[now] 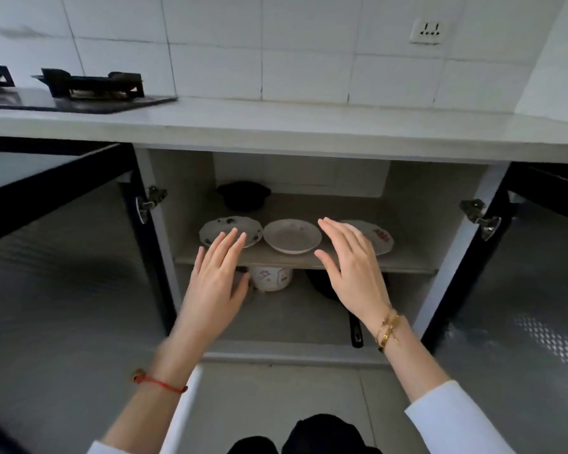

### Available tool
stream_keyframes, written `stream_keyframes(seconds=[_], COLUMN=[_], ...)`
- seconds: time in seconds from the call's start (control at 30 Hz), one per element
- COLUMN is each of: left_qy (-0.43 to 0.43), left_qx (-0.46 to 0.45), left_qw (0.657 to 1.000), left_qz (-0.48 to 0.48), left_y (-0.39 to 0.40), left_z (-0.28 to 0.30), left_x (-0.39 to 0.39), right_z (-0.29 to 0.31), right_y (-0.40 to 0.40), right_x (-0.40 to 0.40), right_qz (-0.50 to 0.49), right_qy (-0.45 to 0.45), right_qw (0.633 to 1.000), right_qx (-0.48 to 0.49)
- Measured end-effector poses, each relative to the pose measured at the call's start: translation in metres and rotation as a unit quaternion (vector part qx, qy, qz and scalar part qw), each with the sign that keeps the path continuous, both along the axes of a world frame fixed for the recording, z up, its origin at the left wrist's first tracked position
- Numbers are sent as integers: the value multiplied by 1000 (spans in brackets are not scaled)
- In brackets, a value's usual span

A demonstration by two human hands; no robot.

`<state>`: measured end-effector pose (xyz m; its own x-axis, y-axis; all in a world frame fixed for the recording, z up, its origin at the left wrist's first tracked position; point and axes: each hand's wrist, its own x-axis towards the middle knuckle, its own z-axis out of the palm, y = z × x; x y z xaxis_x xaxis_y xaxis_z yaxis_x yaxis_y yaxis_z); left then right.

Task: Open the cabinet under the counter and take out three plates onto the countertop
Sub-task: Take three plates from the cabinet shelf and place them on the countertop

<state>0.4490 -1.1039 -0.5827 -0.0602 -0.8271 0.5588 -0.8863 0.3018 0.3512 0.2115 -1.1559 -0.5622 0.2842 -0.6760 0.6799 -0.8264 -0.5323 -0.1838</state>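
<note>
The cabinet under the white countertop (309, 126) stands with both doors swung wide. On its upper shelf (407, 260) lie three plates in a row: a patterned left plate (223, 226), a deeper middle plate (292, 235) and a flowered right plate (379, 235). My left hand (217, 276) hovers in front of the left plate, fingers spread and empty. My right hand (348, 260) is raised in front of the right plate and hides part of it; it holds nothing.
A black pot (243, 194) sits at the back of the shelf. Below are a white rice cooker (271, 278) and a black pan (356, 332) with its handle pointing out. Open doors (63, 257) (522, 273) flank me. A gas stove (92, 86) sits at the counter's left.
</note>
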Motion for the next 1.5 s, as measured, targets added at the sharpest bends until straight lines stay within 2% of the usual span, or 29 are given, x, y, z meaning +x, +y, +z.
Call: stream_keyframes(seconds=[0.17,0.5,0.8,1.13,1.3,1.5], left_qy=[17,-5,15,46,90,148], left_qx=[7,25,51,118,150,174], left_qw=[999,996,994,983,973,962], left_qz=[28,87,99,133,148,152], left_y=[-19,-64,-109,-173,-213,-249], left_z=[-8,-30,-55,-81,-88,-98], left_x=[21,56,82,108,116,121], right_z=[-15,-45,-76,-100,-108,-120], right_y=[-35,-101,-146,-198,-225,-250], right_x=[22,61,92,123,141,153], right_qz=[30,66,86,68,35,-63], right_qy=[0,-2,-8,-36,-41,35], right_qw=[999,996,992,986,983,982], right_qx=[19,62,97,148,178,175])
